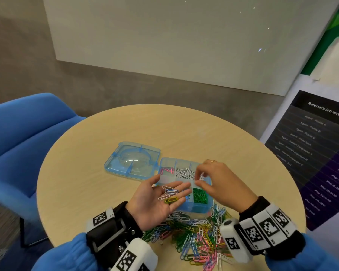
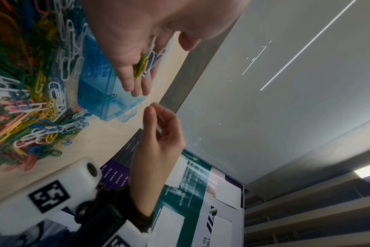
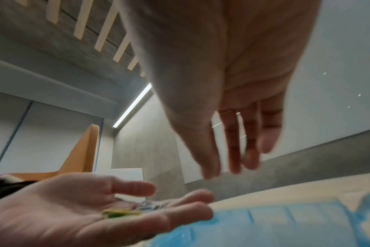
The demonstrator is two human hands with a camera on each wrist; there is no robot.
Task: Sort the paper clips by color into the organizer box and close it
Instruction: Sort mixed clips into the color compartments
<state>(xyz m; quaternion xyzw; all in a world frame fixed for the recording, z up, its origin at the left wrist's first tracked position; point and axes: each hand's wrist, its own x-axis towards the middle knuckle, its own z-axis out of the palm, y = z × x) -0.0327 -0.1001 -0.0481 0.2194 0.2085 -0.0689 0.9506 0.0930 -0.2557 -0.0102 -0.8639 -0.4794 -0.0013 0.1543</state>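
Round pale wood table (image 1: 110, 137), blue chair (image 1: 24, 133) off to the left, white board and grey wall behind, dark poster (image 1: 317, 145) at right

Left hand (image 1: 160, 200) palm up, fingers relaxed and flat, carrying about five loose clips (image 1: 169, 193): white, blue, one yellow-green; fingertips over the near-left corner of the blue organizer box (image 1: 194, 208)

Right hand (image 1: 217, 182) above the box, thumb and forefinger drawn near together just past the left fingertips; anything pinched between them: cannot tell

Box open, lid (image 1: 132, 160) flat to its left; pink, white and green clips in separate compartments

Mixed paper clip pile (image 1: 194, 235) below both wrists, partly hiding the table edge
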